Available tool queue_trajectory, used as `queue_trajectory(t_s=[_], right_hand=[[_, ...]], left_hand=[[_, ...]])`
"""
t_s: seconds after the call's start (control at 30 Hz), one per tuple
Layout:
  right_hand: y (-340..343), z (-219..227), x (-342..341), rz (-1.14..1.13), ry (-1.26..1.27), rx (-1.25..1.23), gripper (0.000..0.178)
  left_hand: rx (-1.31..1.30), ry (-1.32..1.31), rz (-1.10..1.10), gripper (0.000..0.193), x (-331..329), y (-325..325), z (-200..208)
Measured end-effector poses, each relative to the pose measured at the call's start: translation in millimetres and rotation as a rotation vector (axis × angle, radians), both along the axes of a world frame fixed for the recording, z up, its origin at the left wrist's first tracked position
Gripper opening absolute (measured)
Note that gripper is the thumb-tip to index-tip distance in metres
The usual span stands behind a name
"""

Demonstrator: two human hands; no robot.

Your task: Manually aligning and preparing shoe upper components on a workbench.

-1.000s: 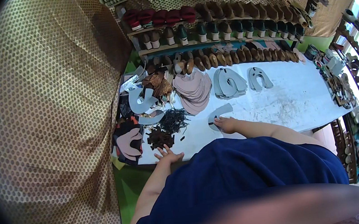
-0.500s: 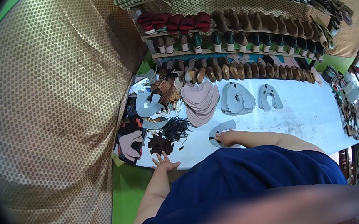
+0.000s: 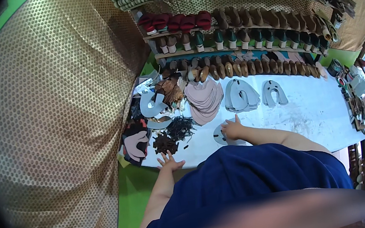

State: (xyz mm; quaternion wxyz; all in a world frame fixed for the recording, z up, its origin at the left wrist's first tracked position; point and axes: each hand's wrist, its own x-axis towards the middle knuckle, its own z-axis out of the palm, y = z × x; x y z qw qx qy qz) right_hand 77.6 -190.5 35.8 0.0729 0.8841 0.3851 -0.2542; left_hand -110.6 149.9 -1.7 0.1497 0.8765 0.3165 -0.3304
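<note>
On the white table, my right hand (image 3: 233,129) rests on a grey curved shoe-part piece (image 3: 222,140), one finger raised and the fingers apart. A small dark tab (image 3: 215,136) lies on that piece beside my fingertips; part of the piece is hidden under the hand. My left hand (image 3: 169,164) lies at the table's front edge with its fingers spread and nothing in it. Just beyond its fingertips is a pile of small dark brown pieces (image 3: 165,144). One loose dark strip (image 3: 186,147) lies to the right of the pile.
Behind the hands are stacked pink pieces (image 3: 206,103), grey arched pieces (image 3: 240,96) and a smaller grey arched stack (image 3: 275,94). A tangle of black strips (image 3: 181,128) sits left. Shoe shelves (image 3: 239,51) rise at the back; tools (image 3: 360,107) crowd the right edge.
My right hand has shifted slightly right and farther away on the grey piece, and one finger now stands up. My left hand stays near the brown pile.
</note>
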Motion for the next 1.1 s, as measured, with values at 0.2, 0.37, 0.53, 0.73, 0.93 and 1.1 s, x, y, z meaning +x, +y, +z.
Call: queue_trajectory(t_s=[0.2, 0.37, 0.53, 0.73, 0.93, 1.1], right_hand=[[-0.1, -7.3, -19.5, 0.054, 0.112, -0.087, 0.043], [16.0, 23.2, -21.6, -0.095, 0.139, -0.015, 0.038], [11.6, -2.0, -29.3, -0.127, 0.132, -0.059, 0.041], [19.4, -1.6, -23.8, -0.281, 0.119, 0.016, 0.055], [22.8, -8.8, -29.6, -0.288, 0.101, 0.04, 0.061], [32.5, -2.5, -19.7, -0.178, 0.159, -0.208, 0.055]], left_hand=[[-0.048, -0.089, 0.024, 0.107, -3.0, -3.2, 11.3], [-0.024, -0.114, -0.033, 0.103, -7.7, -0.9, 5.1], [-0.03, -0.096, -0.078, 0.11, -5.5, 1.5, 11.4], [-0.125, -0.035, -0.114, 0.122, -4.6, 9.9, 24.7], [-0.148, -0.003, -0.107, 0.124, -6.8, 11.0, 27.7], [-0.153, -0.009, -0.108, 0.122, -4.4, 10.4, 28.9]])
